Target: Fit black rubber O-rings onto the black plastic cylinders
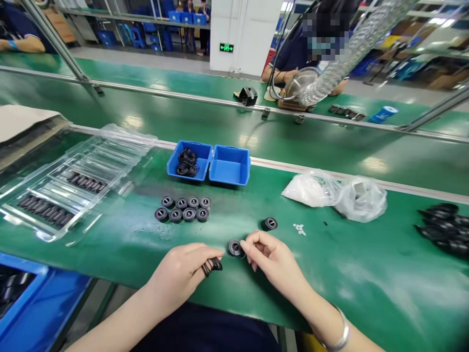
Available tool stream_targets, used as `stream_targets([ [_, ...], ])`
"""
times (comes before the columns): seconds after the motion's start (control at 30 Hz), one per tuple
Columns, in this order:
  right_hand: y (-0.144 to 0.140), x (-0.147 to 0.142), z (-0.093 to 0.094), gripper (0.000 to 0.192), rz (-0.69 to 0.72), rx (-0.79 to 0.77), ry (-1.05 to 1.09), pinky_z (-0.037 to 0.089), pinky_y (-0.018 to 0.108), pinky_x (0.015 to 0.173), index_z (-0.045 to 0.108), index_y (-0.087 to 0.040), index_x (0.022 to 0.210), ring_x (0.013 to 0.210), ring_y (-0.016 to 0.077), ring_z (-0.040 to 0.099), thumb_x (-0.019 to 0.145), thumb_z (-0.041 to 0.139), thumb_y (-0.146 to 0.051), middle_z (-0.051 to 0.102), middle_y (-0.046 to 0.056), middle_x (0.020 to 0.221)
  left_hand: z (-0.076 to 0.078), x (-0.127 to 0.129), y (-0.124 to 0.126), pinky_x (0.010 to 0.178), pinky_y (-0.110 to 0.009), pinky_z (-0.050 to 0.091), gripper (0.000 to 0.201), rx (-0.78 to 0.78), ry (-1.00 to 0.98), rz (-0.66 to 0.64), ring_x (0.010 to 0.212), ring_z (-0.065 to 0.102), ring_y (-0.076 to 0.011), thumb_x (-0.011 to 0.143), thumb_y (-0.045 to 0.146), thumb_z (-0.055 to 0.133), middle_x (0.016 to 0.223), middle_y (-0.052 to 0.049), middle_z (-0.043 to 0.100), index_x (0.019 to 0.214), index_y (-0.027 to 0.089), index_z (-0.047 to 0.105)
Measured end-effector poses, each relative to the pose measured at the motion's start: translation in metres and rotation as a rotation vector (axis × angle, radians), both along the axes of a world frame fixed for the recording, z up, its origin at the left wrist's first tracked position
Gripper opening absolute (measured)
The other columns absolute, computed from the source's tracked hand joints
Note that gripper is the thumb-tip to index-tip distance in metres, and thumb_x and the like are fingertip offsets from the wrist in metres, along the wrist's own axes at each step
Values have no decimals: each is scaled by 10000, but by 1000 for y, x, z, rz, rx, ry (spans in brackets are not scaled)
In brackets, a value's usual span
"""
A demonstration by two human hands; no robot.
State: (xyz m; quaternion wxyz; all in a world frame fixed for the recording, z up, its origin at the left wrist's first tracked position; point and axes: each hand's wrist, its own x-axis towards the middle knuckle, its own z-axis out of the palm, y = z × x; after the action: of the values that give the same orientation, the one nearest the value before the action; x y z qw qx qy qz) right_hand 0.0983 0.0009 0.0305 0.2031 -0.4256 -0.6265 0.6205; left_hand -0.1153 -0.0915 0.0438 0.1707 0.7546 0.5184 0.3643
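My left hand [183, 269] is closed on a bunch of thin black rubber rings [212, 266], pinched between thumb and fingers. A round black part [234, 248] with a slot in its top stands on the green table between my hands. At its right edge, the thumb and forefinger of my right hand [269, 254] pinch a thin black ring that lies partly over the part; the fingertips hide some of it. A similar black part [270, 224] stands just beyond my right hand. Several more black parts [182, 209] stand in two rows farther left.
Two blue bins [229, 166] stand at the back, the left one holding black rings [187, 161]. A clear tray [98, 161] lies left. Small white pieces [299, 229], plastic bags [311, 189] and black parts [445, 227] are on the right. Another person works beyond the rail [183, 100].
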Motion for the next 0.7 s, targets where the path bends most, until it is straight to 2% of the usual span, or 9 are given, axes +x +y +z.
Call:
stream_targets([
  [0.23, 5, -6, -10, 322, -2, 128, -75, 415, 226, 499, 548, -190, 761, 523, 100, 481, 888, 593, -483, 531, -23, 645, -18, -3, -3, 815, -274, 566, 253, 99, 161, 2, 927, 684, -157, 943, 88, 453, 1038, -69, 714, 1117, 157, 623],
  [0.47, 6, -9, -13, 298, 4, 211, -106, 419, 244, 557, 541, -193, 744, 593, 118, 485, 902, 585, -442, 526, -8, 687, -21, 0, -1, 1002, -379, 511, 237, 216, 230, -78, 1124, 623, -207, 946, 89, 461, 1115, -107, 698, 1111, 108, 630],
  [0.7, 8, -10, -12, 264, 14, 252, -128, 432, 255, 606, 546, -194, 747, 650, 131, 505, 905, 588, -403, 533, 1, 720, -26, 8, -4, 1075, -446, 467, 261, 276, 310, -168, 1267, 531, -249, 945, 71, 469, 1238, -140, 653, 1150, 69, 631],
])
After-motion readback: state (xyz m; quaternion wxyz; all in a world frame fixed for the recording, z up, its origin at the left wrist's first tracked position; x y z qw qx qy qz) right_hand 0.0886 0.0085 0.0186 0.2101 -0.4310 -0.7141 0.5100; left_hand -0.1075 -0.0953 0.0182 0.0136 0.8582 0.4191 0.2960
